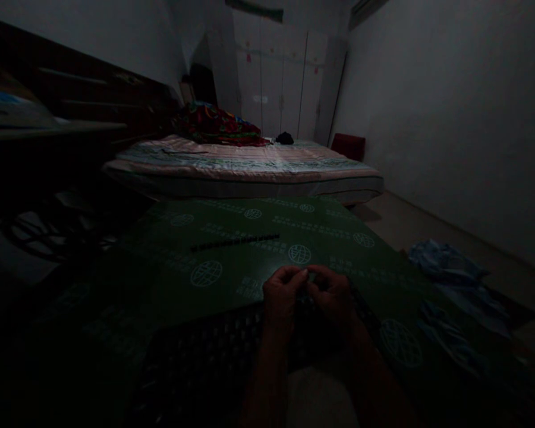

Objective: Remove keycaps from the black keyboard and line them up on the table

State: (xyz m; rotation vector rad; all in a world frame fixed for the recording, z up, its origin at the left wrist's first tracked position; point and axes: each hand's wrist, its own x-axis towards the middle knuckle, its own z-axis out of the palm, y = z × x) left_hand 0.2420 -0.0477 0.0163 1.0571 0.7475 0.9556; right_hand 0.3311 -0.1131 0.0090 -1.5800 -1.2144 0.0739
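Observation:
A black keyboard (214, 345) lies on the green printed board (160, 285), close to me. Over its right half, my left hand (280, 294) and my right hand (333, 297) meet with fingertips pinched together. Whatever is between the fingers is too small and dark to make out. The forearms cover part of the keyboard. Farther back on the board, a row of small black pieces (236, 242), which look like keycaps, is laid out in a line. The room is very dim, so details of the keys are hard to see.
Beyond the board stands a bed (249, 169) with a red patterned blanket (218, 125) on it. Pale wardrobe doors (271, 77) rise behind. Crumpled cloth (448, 261) lies at the right. A shelf (49, 131) juts out at the left.

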